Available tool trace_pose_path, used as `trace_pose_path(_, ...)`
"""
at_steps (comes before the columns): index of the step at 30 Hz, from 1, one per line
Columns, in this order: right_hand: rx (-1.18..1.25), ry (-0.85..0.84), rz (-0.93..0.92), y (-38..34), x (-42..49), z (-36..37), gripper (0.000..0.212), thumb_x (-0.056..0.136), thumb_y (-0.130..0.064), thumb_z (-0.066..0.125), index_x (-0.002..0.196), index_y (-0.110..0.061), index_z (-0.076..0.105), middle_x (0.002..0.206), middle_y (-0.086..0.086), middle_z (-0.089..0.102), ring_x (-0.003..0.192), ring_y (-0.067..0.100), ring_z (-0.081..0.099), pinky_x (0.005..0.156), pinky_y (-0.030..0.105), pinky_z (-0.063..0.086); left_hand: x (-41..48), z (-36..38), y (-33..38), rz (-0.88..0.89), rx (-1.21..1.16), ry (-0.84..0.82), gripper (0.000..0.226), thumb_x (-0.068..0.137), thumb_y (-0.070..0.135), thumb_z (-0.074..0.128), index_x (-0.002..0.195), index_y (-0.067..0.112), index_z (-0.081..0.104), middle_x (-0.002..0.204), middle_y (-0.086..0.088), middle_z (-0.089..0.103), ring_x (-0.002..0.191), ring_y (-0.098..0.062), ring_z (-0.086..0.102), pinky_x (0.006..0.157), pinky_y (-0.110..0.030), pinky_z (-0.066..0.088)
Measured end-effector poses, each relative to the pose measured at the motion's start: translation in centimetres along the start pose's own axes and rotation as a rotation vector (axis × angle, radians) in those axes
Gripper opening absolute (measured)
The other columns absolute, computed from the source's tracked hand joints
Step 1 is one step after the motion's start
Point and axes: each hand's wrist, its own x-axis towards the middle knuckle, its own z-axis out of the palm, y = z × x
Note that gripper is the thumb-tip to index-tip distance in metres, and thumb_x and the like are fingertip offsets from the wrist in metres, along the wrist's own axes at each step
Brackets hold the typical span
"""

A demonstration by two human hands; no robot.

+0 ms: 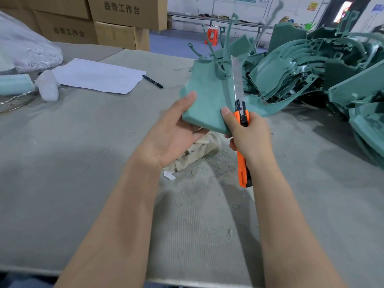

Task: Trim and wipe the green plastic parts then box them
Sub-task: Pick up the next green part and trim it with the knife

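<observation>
Green plastic part [204, 96], held above the table [83, 146]: left hand [174, 134] cradling it underneath with thumb on top, right hand [249, 136] gripping orange utility knife [242, 142], blade along its edge.

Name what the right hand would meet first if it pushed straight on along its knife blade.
Likely the thin stems atop the green part that the knife lies along; depth is unclear.
</observation>
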Motion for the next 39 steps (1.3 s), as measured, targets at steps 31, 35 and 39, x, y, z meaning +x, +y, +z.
trace_pose_path(31,-0.218,0.059,-0.142,0.4,-0.4,1.0,0.042,0.097,-0.049,0.046,0.078,-0.013,0.059,0.07,0.011,0.061,0.069,0.031,0.063,0.063,0.053,0.054,0.5,-2.8,-0.3,0.094,0.963,0.392,0.037,0.092,0.008,0.056,0.079,0.041,0.064,0.08,-0.003,0.056,0.072,-0.017,0.043,0.055,-0.025,0.035)
trace_pose_path(35,-0.226,0.058,-0.127,0.5,-0.4,1.2,0.044,0.097,-0.049,0.046,0.081,-0.011,0.061,0.071,0.011,0.062,0.07,0.031,0.063,0.064,0.052,0.054,0.6,-2.9,-0.3,0.07,0.985,0.395,0.041,0.089,0.005,0.055,0.077,0.043,0.064,0.075,-0.003,0.054,0.068,-0.018,0.041,0.053,-0.026,0.033)
trace_pose_path(39,-0.222,0.071,-0.119,0.5,-0.3,1.1,0.04,0.097,-0.05,0.045,0.077,-0.019,0.058,0.067,0.005,0.06,0.07,0.029,0.064,0.065,0.051,0.055,0.5,-2.9,-0.3,0.065,0.997,0.386,0.043,0.089,0.003,0.053,0.078,0.043,0.063,0.075,-0.004,0.053,0.066,-0.018,0.04,0.052,-0.024,0.033)
